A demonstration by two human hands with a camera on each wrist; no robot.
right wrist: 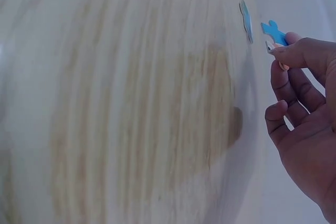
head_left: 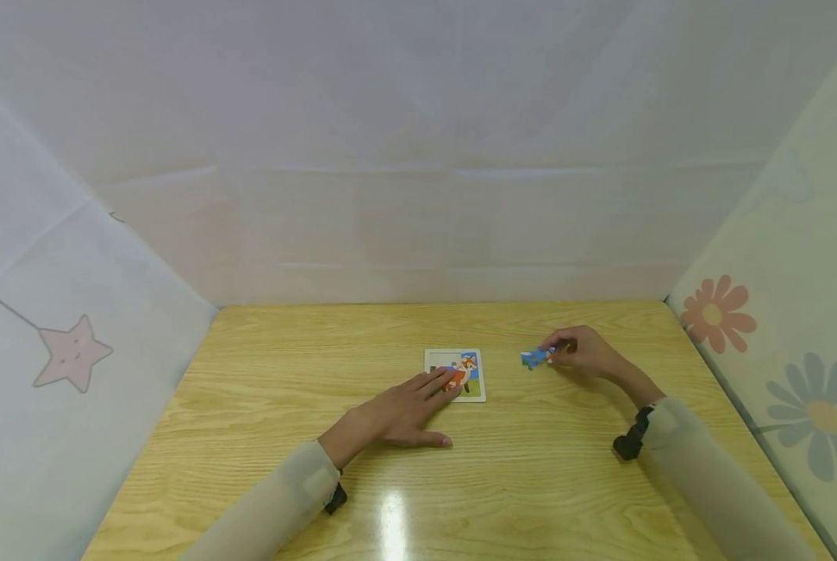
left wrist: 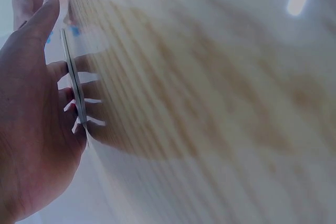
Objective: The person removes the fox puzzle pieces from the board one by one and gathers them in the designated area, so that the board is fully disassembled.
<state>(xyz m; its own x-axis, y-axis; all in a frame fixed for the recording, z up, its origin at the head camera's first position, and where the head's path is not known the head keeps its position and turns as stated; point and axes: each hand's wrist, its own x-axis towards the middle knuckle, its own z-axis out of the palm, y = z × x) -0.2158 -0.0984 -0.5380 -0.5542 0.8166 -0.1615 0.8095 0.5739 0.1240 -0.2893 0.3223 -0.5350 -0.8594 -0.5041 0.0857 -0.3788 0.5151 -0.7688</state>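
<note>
A square picture puzzle board [head_left: 441,359] with a pale rim lies on the wooden table, partly filled with an orange animal on blue and green. My left hand [head_left: 406,411] rests over its lower left part, fingers straight and thumb spread, hiding some of the picture. Off to the board's right, my right hand [head_left: 590,352] pinches a puzzle piece [right wrist: 275,34] between thumb and fingers, a little above the table. This piece shows blue and some orange. A second puzzle piece [right wrist: 246,22], blue and green in the head view, lies on the table just beside it.
The wooden table [head_left: 285,351] reaches back to a pale cloth wall [head_left: 404,226]. Cloth sides with a pink star [head_left: 73,353] and printed flowers [head_left: 718,314] stand at left and right. Dark straps [head_left: 632,436] sit at the wrists.
</note>
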